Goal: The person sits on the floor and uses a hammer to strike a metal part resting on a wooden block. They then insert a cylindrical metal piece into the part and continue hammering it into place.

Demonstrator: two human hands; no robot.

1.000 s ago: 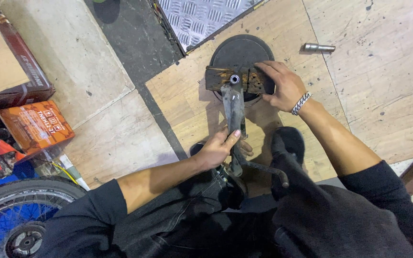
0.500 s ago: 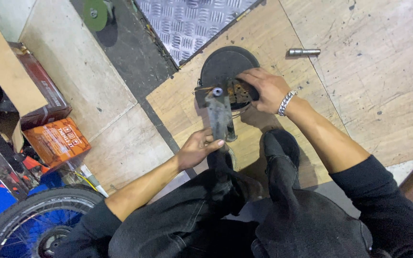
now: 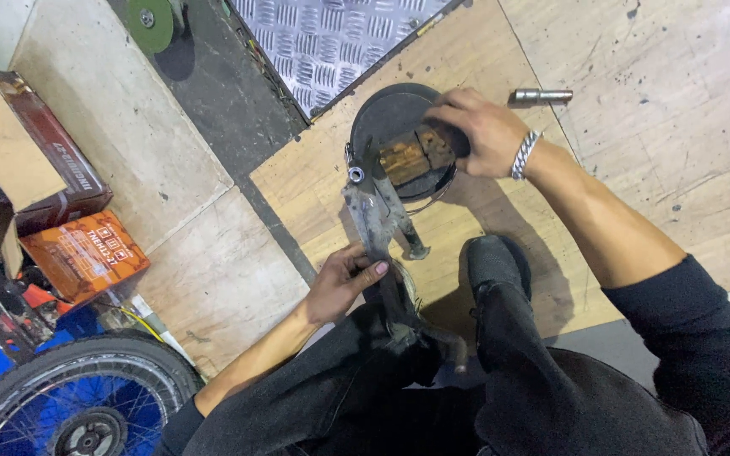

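A grey metal bracket [image 3: 373, 215] with a round hole at its far end stands tilted on the plywood floor. My left hand [image 3: 344, 283] grips its lower part. My right hand [image 3: 479, 131], with a metal bracelet at the wrist, rests on the rim of a round black pan [image 3: 394, 118] and touches a rusty brown block [image 3: 416, 152] lying in it. The bracket's far end sits at the pan's near left edge. My dark trouser legs and a black shoe [image 3: 492, 262] lie below.
A short metal rod [image 3: 542, 95] lies right of the pan. Ridged metal plate [image 3: 340, 38] and a green disc [image 3: 149, 17] sit at the back. Orange box [image 3: 82, 253], brown box [image 3: 52, 160] and a spoked wheel with blue rim [image 3: 78, 405] are at left.
The view has shifted, so everything sits further left and lower. My left hand has slid down the bracket, which now leans to the left. My right hand stays on the pan.
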